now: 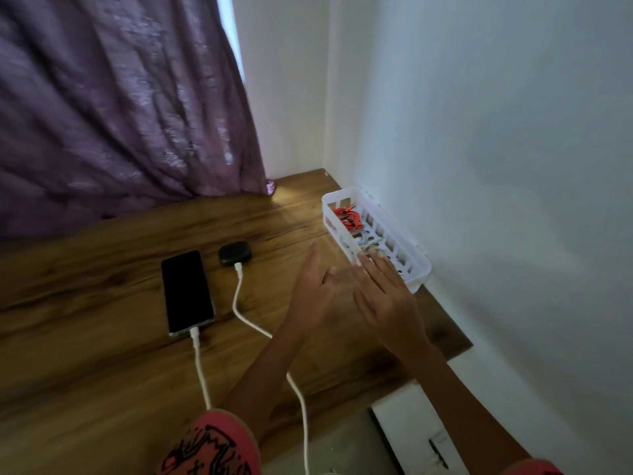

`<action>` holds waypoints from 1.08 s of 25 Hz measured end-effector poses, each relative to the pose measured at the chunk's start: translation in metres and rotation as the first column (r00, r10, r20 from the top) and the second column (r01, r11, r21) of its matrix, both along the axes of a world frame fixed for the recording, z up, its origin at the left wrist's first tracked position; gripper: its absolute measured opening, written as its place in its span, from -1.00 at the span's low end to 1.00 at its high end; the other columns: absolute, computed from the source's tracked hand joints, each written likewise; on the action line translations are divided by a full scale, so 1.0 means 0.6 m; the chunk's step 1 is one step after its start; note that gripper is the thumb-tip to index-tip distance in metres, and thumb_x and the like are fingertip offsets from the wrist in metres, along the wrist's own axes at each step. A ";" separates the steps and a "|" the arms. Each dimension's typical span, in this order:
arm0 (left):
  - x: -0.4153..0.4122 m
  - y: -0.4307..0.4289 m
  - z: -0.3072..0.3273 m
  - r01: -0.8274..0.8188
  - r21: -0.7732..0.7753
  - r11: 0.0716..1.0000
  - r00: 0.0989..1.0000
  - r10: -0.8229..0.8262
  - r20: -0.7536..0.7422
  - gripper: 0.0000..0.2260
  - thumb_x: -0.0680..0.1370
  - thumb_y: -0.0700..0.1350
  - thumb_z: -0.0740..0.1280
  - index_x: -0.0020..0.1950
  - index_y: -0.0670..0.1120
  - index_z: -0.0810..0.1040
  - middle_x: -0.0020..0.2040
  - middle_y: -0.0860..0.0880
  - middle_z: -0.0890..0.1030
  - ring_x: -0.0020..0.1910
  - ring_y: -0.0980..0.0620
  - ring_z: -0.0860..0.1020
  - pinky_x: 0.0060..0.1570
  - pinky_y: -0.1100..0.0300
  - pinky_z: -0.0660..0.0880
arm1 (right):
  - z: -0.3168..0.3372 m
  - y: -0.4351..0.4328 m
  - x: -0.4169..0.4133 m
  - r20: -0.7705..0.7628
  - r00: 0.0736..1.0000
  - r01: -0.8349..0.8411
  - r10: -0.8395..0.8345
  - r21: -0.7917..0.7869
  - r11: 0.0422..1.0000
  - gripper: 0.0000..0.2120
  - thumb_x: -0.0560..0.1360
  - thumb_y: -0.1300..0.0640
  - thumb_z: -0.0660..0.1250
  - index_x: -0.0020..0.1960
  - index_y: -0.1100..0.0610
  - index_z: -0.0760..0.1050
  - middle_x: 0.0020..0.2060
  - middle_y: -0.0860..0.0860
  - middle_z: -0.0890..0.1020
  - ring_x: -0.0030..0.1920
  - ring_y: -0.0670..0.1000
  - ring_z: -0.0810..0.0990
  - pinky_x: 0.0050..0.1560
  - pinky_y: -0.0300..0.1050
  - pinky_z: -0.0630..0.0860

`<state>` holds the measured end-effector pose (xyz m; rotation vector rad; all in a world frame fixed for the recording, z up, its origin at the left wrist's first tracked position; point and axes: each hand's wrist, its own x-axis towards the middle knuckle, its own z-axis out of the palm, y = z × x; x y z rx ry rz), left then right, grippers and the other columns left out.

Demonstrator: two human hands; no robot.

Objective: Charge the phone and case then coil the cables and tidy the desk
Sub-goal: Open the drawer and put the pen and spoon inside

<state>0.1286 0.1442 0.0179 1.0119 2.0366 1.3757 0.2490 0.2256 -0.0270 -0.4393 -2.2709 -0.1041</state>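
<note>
A black phone (186, 291) lies face up on the wooden desk (102, 354) with a white cable (200, 368) plugged into its near end. Beyond it sits a small black case (235, 254), and a second white cable (245, 317) runs into it. A white slotted basket (404, 250) stands against the right wall and holds coiled orange cables (347, 217) and grey-white cables (368, 242). My left hand (317, 289) and my right hand (385, 298) hover just in front of the basket, fingers straight and spread, holding nothing. They look motion-blurred.
A purple curtain (120, 114) hangs over the back of the desk on the left. White walls (496, 166) close in the corner at the right. A white power strip (416, 437) lies below the desk's near right edge.
</note>
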 end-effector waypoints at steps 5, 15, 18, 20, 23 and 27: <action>-0.062 -0.200 0.032 -0.133 -0.007 0.991 0.984 0.132 -0.122 -0.45 0.59 -0.16 0.21 0.51 -0.07 0.04 0.49 -0.10 0.24 0.45 -0.08 0.24 0.30 0.25 0.20 | 0.049 -0.148 -0.091 -0.097 0.985 -0.152 0.146 -0.063 0.986 -0.67 0.56 0.13 0.19 0.24 0.29 0.47 0.23 0.23 0.53 0.31 0.19 0.44 0.30 0.15 0.40; -0.192 -0.759 0.076 -0.491 0.049 0.870 0.793 0.469 -0.388 -0.47 0.57 -0.16 0.24 0.50 -0.09 0.12 0.52 -0.04 0.16 0.24 0.14 0.39 0.15 0.43 0.18 | 0.089 -0.644 -0.345 -0.293 0.839 -0.511 0.459 -0.136 0.848 -0.67 0.58 0.11 0.18 0.22 0.28 0.52 0.25 0.18 0.52 0.34 0.13 0.41 0.33 0.09 0.36; -0.229 -0.909 0.063 -0.623 0.090 0.777 0.697 0.603 -0.388 -0.46 0.56 -0.20 0.25 0.50 -0.11 0.12 0.52 -0.06 0.16 0.40 0.14 0.26 0.20 0.45 0.13 | 0.085 -0.806 -0.408 -0.264 0.766 -0.632 0.586 -0.146 0.761 -0.67 0.56 0.12 0.19 0.24 0.27 0.50 0.28 0.18 0.50 0.36 0.13 0.38 0.36 0.09 0.31; -0.246 -0.991 0.050 -0.689 0.082 0.720 0.647 0.662 -0.379 -0.45 0.56 -0.20 0.24 0.50 -0.10 0.10 0.52 -0.07 0.15 0.46 0.07 0.20 0.27 0.39 0.15 | 0.081 -0.895 -0.442 -0.236 0.721 -0.688 0.651 -0.134 0.713 -0.65 0.57 0.10 0.16 0.24 0.27 0.50 0.28 0.18 0.50 0.36 0.14 0.39 0.37 0.07 0.29; -0.269 -1.081 0.036 -0.739 0.096 0.666 0.600 0.717 -0.356 -0.46 0.57 -0.21 0.24 0.50 -0.12 0.10 0.51 -0.09 0.19 0.46 -0.02 0.23 0.32 0.29 0.19 | 0.072 -0.992 -0.474 -0.199 0.703 -0.710 0.683 -0.137 0.691 -0.65 0.58 0.10 0.15 0.25 0.26 0.49 0.27 0.18 0.51 0.35 0.15 0.40 0.40 0.01 0.24; -0.303 -1.180 0.018 -0.814 0.090 0.573 0.566 0.819 -0.095 -0.52 0.58 -0.16 0.23 0.48 -0.07 0.18 0.47 -0.05 0.29 0.40 0.03 0.31 0.36 0.11 0.28 | 0.046 -1.099 -0.503 -0.190 0.707 -0.707 0.681 -0.213 0.675 -0.64 0.54 0.12 0.19 0.25 0.26 0.49 0.27 0.18 0.50 0.35 0.12 0.38 0.40 -0.06 0.21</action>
